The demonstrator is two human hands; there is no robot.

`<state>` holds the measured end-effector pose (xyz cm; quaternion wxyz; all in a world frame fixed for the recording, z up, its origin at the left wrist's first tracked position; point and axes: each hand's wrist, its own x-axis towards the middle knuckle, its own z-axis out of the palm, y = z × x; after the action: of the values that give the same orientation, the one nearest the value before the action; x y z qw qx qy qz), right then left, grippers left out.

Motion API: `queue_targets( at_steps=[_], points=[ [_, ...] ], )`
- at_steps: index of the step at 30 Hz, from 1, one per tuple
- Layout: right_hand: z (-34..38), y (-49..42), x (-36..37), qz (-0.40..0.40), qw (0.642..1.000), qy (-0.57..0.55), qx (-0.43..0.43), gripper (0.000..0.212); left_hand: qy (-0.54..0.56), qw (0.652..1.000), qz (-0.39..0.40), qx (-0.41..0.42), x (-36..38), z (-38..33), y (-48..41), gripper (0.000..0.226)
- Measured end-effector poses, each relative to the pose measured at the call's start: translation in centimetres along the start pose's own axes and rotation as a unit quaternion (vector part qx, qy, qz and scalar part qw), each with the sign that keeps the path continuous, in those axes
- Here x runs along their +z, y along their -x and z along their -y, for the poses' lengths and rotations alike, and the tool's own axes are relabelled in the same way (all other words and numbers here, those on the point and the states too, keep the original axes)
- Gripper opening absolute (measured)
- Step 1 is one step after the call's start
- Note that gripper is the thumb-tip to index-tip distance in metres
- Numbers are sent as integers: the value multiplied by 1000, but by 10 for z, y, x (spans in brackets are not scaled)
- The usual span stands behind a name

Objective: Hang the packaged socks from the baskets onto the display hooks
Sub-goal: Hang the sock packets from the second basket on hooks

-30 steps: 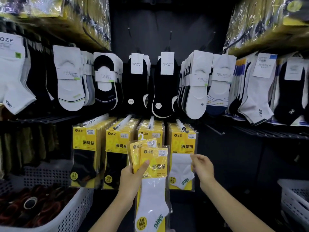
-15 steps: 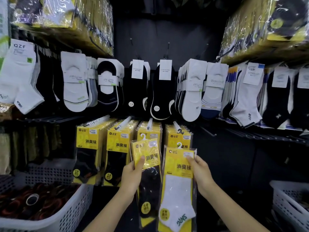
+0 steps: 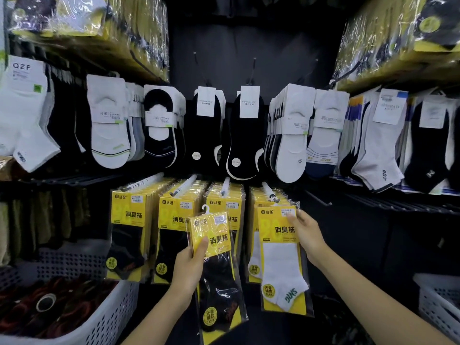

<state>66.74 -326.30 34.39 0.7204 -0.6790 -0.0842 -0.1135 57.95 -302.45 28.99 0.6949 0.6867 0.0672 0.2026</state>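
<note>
Far left, a white perforated basket [image 3: 109, 317] is sitting low down with dark packaged stuff piled in it (can't really make out what it is); above it the wall is carrying rows of loose white and black socks on card headers. Moving right, four rows of yellow packs are hanging on white display hooks [image 3: 185, 185]. The left hand [image 3: 189, 267] is pinching a black-sock pack [image 3: 216, 265] by its yellow header, thumb pressing on the front, fingers behind; the pack is hanging free in front of the middle rows, its little white hanger loop sticking up and not on any hook. Further right, the right hand [image 3: 305, 234] is gripping the upper right edge of a white-sock pack [image 3: 282, 260], which is sitting at the front of the rightmost row, just under that row's hook tip [image 3: 273, 198]; whether it's actually threaded on, I can't tell. Bottom right, another white basket [image 3: 438, 302] is poking in.
</note>
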Motion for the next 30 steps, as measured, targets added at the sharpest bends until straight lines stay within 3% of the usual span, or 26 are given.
queue_targets(
  at_steps=[5,11,14,16,21,23,26,30],
  points=[
    [-21,-13,5,-32,999,18,-3,14,1,1000,1,-3,4,8,-6,19],
    [-45,-25,6,-207,974,84,38,28,9,1000,17,-11,12,9,-4,19],
    [-52,-15,5,-252,961,105,52,28,15,999,26,-11,17,9,0,16],
    [-54,-3,7,-231,967,100,46,25,18,999,39,-5,22,8,1,11],
    [-37,41,27,-4,998,20,56,19,18,996,85,5,51,0,5,10],
    [-31,53,30,42,997,-9,62,20,16,994,109,20,66,-4,7,11],
    [-23,59,23,6,997,-54,56,17,16,993,117,27,80,-10,8,15],
    [-15,51,5,-84,995,-53,33,13,5,987,160,11,90,-21,7,40]
  ],
)
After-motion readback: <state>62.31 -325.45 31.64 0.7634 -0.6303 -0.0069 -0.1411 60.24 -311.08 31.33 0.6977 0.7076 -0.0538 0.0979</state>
